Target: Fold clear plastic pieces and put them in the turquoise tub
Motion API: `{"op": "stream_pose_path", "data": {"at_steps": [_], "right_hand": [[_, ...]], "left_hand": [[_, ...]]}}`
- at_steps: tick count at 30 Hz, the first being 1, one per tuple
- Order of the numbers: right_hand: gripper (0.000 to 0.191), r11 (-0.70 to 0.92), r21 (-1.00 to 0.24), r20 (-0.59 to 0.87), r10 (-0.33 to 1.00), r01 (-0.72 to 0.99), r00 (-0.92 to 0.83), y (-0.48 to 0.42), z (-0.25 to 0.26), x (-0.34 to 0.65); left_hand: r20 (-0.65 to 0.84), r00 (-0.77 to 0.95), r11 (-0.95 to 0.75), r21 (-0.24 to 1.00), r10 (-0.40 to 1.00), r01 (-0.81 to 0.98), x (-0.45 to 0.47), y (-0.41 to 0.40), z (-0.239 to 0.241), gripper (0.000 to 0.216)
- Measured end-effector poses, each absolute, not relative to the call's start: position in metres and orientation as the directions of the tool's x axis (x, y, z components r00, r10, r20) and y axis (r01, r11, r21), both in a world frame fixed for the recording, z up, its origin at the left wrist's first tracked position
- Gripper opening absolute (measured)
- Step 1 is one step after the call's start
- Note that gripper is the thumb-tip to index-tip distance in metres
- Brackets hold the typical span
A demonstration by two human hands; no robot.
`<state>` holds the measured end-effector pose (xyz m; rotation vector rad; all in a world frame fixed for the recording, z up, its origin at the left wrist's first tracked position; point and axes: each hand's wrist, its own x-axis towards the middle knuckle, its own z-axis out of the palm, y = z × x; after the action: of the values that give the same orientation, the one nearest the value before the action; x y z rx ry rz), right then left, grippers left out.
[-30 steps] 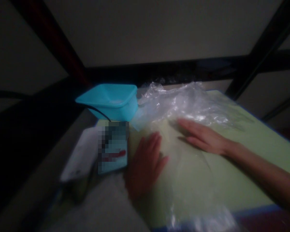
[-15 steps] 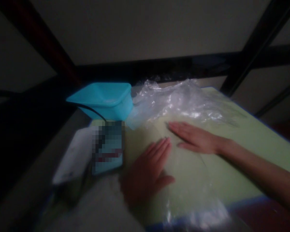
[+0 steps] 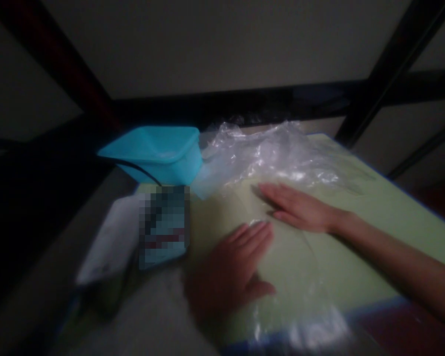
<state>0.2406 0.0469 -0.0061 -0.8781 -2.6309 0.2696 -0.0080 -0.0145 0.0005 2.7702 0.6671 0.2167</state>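
Note:
A clear plastic sheet (image 3: 289,277) lies spread over a light green mat (image 3: 385,217) with a blue edge. My left hand (image 3: 230,269) lies flat on the sheet near the mat's left side, fingers stretched forward. My right hand (image 3: 300,207) rests flat on the sheet just beyond it, fingers pointing left. Farther back the plastic bunches into a crumpled heap (image 3: 270,153). Both hands hold nothing.
A turquoise plastic tub (image 3: 155,151) stands at the back left with a black cable (image 3: 137,168) across it. A phone with a lit screen (image 3: 165,225) leans on a white object (image 3: 107,242) left of the mat. Dark metal frame bars (image 3: 389,59) surround the dim surface.
My left hand has slid to the right across the sheet, toward my right hand. My right hand has shifted slightly left. The view has drifted a little.

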Motion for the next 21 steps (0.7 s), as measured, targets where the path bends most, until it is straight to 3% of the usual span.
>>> {"op": "stream_pose_path", "data": {"at_steps": [10,17,21], "right_hand": [[0.061,0.793,-0.248,0.262,0.607,0.556,-0.75,0.049,-0.007,0.242],[0.061,0.775,-0.259,0.27,0.631,0.577,-0.727,0.048,-0.008,0.246],[0.061,0.782,-0.26,0.246,0.621,0.566,-0.744,0.05,-0.01,0.247]], "left_hand": [[0.096,0.869,-0.838,0.332,0.486,0.432,-0.01,-0.014,0.002,0.077],[0.359,0.665,-0.707,0.602,0.654,0.371,-0.025,-0.011,0.006,0.065],[0.254,0.825,-0.784,0.535,0.504,0.315,-0.023,-0.01,0.007,0.071]]}}
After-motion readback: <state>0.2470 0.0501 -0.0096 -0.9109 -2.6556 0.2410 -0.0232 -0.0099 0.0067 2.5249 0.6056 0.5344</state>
